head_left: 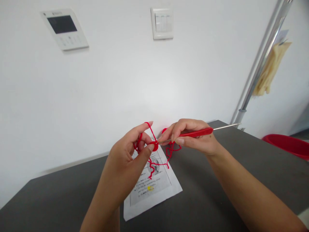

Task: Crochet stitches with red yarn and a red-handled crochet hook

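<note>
Upper left, a white wall panel with a dark rectangular screen point(65, 29); at centre, the left hand point(129, 151) is curled, thumb and fingers pinching a small rounded red yarn piece point(155, 146), a red strand point(152, 131) looped over the raised index finger; below, loose red yarn point(153, 168) trails over a white printed paper sheet point(135, 212) on the dark grey tabletop point(205, 199); top centre, a square white wall switch point(162, 24); right of centre, the right hand point(205, 141) grips a red-handled metal hook point(200, 132), tip right at the piece; far right, pale yellow gloves point(271, 69) hang.
</note>
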Tool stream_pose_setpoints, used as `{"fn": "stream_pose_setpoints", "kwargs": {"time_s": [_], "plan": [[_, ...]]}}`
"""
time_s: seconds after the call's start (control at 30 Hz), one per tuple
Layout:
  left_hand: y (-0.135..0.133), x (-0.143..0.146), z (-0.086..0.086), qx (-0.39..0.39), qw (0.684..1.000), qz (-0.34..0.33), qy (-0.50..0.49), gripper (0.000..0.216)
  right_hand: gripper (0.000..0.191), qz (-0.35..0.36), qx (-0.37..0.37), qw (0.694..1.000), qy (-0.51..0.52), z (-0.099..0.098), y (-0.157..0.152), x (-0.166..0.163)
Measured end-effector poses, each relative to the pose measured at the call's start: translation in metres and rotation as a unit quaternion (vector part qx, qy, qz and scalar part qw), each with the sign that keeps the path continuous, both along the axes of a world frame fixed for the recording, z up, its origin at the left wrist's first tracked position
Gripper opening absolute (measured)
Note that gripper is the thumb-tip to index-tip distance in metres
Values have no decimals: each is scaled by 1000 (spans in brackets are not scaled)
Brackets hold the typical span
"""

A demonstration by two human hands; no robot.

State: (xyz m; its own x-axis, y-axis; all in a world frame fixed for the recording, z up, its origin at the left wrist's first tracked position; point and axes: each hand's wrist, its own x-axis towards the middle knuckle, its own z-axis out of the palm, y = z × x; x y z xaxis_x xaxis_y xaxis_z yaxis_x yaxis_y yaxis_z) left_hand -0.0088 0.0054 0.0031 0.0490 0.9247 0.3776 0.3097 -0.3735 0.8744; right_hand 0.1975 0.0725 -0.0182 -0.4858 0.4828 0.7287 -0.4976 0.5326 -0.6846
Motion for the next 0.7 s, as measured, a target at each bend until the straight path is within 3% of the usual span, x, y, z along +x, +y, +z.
{"fn": "stream_pose_setpoints", "kwargs": {"time_s": [0.4, 0.7], "plan": [[-4, -2, 0, 35, 999, 14, 22, 43, 1, 41, -40, 998, 34, -5, 2, -6], [-5, 0, 2, 34, 997, 38, 64, 46, 4, -1, -16, 1000, 6, -1, -3, -4]]}}
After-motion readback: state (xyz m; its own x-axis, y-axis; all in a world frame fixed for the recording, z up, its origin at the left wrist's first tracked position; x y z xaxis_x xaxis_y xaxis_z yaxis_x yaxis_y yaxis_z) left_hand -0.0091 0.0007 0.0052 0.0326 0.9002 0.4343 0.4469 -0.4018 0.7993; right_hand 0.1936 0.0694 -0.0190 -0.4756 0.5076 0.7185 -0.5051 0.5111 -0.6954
